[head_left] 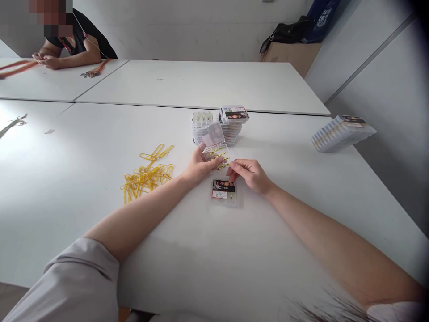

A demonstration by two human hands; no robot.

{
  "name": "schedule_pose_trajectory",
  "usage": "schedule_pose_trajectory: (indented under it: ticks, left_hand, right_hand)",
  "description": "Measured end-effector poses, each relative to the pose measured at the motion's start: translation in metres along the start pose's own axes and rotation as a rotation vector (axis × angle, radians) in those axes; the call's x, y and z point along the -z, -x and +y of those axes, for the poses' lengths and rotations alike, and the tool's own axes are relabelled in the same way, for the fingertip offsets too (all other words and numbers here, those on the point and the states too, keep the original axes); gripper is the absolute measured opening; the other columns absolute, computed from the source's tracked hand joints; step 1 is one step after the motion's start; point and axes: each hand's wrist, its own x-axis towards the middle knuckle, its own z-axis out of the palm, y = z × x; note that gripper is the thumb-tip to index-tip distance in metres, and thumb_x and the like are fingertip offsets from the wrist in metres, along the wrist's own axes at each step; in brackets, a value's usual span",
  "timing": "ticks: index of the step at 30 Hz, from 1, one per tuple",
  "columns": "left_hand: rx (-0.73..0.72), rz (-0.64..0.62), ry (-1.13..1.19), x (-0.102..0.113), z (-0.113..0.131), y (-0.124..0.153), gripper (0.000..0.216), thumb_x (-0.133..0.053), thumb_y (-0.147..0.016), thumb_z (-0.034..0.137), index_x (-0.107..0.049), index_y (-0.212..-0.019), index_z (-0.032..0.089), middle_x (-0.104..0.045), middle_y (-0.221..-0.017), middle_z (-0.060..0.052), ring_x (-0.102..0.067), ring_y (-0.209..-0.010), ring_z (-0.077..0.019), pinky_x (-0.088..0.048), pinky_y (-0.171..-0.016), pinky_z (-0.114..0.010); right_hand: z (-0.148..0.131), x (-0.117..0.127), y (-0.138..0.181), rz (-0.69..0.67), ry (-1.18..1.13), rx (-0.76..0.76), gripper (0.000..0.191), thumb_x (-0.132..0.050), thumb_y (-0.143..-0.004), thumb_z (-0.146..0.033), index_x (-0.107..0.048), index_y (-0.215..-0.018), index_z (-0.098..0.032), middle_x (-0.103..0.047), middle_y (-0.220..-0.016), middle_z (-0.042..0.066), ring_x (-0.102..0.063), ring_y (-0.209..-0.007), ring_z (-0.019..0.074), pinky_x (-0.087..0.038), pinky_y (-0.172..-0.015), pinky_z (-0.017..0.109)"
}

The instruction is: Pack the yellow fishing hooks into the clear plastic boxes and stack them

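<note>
My left hand [198, 166] grips a small clear plastic box [216, 150] whose lid stands open; yellow clips lie inside it. My right hand [250, 173] is pinched at the box's right edge, its fingertips on a yellow clip [224, 166]. A closed clear box with a black and red label [224, 191] lies flat on the white table [208, 250] just below both hands. A loose heap of yellow clips [147, 174] lies to the left of my left hand.
Two stacks of the same clear boxes [231, 123] stand behind my hands. Another row of boxes [342, 132] sits at the table's right edge. A person [72, 42] sits at the far left table with orange lanyards [95, 69]. A cardboard box [291, 56] stands by the wall.
</note>
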Motion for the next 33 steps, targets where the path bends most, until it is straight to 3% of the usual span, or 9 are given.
schedule_pose_trajectory:
  ticks: [8,12,19,22,26,33]
  left_hand:
    - [0.018,-0.003,-0.018,-0.003,0.003,0.001,0.063,-0.091,-0.063,0.032,-0.050,-0.109,0.019,-0.071,-0.083,0.001,-0.064,-0.068,-0.0101,-0.043,-0.059,-0.021]
    - [0.048,-0.016,0.021,-0.003,0.004,0.002,0.055,-0.087,-0.068,0.031,-0.050,-0.108,0.020,-0.070,-0.085,0.001,-0.067,-0.074,-0.0125,-0.048,-0.065,-0.024]
    - [0.150,-0.093,0.018,0.006,0.006,0.000,0.064,-0.077,-0.076,0.032,-0.048,-0.132,0.023,-0.071,-0.093,-0.001,-0.067,-0.068,-0.0157,-0.054,-0.064,-0.030]
    - [0.166,-0.131,0.035,0.012,0.002,-0.004,0.056,-0.065,-0.085,0.050,-0.054,-0.129,0.018,-0.073,-0.093,-0.006,-0.067,-0.066,-0.0173,-0.053,-0.060,-0.029]
    - [0.193,-0.164,0.044,0.015,-0.002,-0.009,0.069,-0.045,-0.088,0.073,-0.059,-0.123,0.015,-0.074,-0.086,-0.010,-0.066,-0.059,-0.0184,-0.051,-0.054,-0.028]
    - [0.185,-0.086,0.057,0.019,-0.008,-0.013,0.073,-0.045,-0.084,0.079,-0.065,-0.119,0.018,-0.075,-0.084,-0.010,-0.067,-0.057,-0.0214,-0.050,-0.049,-0.031]
  right_hand:
    - [0.001,0.001,0.001,-0.018,0.021,0.004,0.049,-0.060,-0.090,-0.063,-0.069,-0.073,-0.018,-0.070,-0.065,0.003,-0.067,-0.064,0.0171,-0.051,-0.068,0.029]
    - [-0.002,0.000,0.001,-0.018,0.003,-0.008,0.048,-0.061,-0.090,-0.063,-0.069,-0.073,-0.018,-0.070,-0.064,0.003,-0.067,-0.064,0.0171,-0.052,-0.067,0.029]
    - [-0.003,0.000,0.002,0.009,-0.003,-0.022,0.049,-0.062,-0.088,-0.064,-0.069,-0.072,-0.019,-0.069,-0.066,0.003,-0.067,-0.065,0.0174,-0.052,-0.068,0.030]
    - [-0.003,-0.001,0.002,0.006,-0.001,-0.028,0.049,-0.062,-0.088,-0.064,-0.069,-0.073,-0.018,-0.069,-0.066,0.003,-0.066,-0.065,0.0172,-0.051,-0.068,0.030]
    - [-0.004,-0.001,0.001,0.000,-0.008,-0.036,0.048,-0.062,-0.089,-0.063,-0.069,-0.074,-0.018,-0.069,-0.068,0.003,-0.067,-0.066,0.0170,-0.052,-0.070,0.029]
    - [-0.005,-0.001,0.001,-0.004,-0.004,-0.039,0.051,-0.061,-0.088,-0.066,-0.069,-0.075,-0.018,-0.070,-0.068,0.003,-0.068,-0.066,0.0182,-0.053,-0.070,0.031]
